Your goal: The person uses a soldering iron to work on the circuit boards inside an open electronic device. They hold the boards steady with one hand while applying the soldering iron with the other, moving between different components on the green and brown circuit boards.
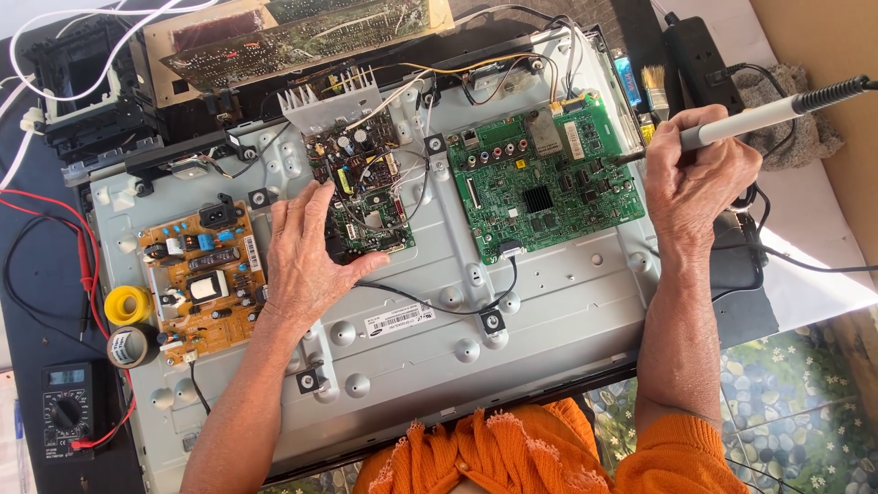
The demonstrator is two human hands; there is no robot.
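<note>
Fingers (302, 215) of the left hand (309, 261) are spread wide and lie flat on the grey metal back panel (549, 302), with the tips touching the edge of a small dark circuit board (361, 197); this hand holds nothing. Just to its left sits a brown power board (197, 279), and beside that board stand a yellow tape roll (128, 305) and a multimeter (66, 412) on the dark bench (37, 274). Farther away, the right hand (700, 178) is closed around a soldering iron (777, 112). Its tip touches the right edge of the green main board (540, 187). Behind, a small brush (655, 84) lies near a black power strip (700, 50).
</note>
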